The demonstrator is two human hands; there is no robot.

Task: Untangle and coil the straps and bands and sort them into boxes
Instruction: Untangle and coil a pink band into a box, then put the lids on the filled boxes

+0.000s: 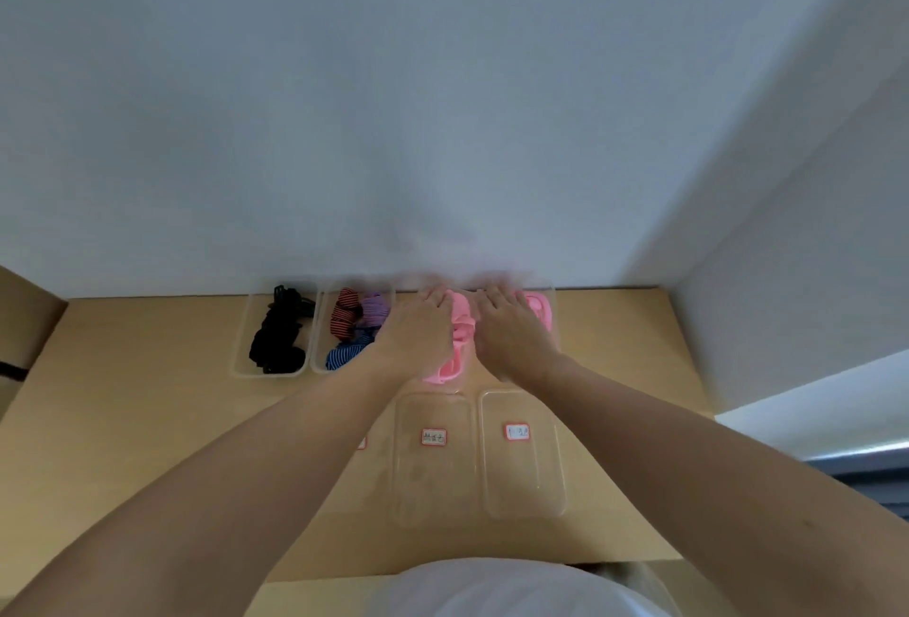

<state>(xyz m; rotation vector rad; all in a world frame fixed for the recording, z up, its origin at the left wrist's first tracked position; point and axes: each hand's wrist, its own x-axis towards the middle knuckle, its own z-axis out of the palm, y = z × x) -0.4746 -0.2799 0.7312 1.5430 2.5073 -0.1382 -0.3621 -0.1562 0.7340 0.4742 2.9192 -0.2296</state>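
My left hand (418, 331) and my right hand (511, 331) lie side by side, palms down, at the back of the table. Between them shows a pink band (460, 336), bunched in a clear box whose front edge (442, 387) shows below it. My left hand rests on it with fingers stretched forward. Under my right hand lies a second pink band (538, 309) in the clear box (555, 321) to the right. Both sets of fingertips are blurred. To the left, one clear box holds black straps (275, 331), and another holds striped and purple bands (354, 326).
Two clear lids or shallow boxes with red labels, one (433, 483) beside the other (524, 474), lie nearer to me on the wooden table (147, 395). A cardboard box (24, 321) stands at the left edge. A white wall closes the back and right.
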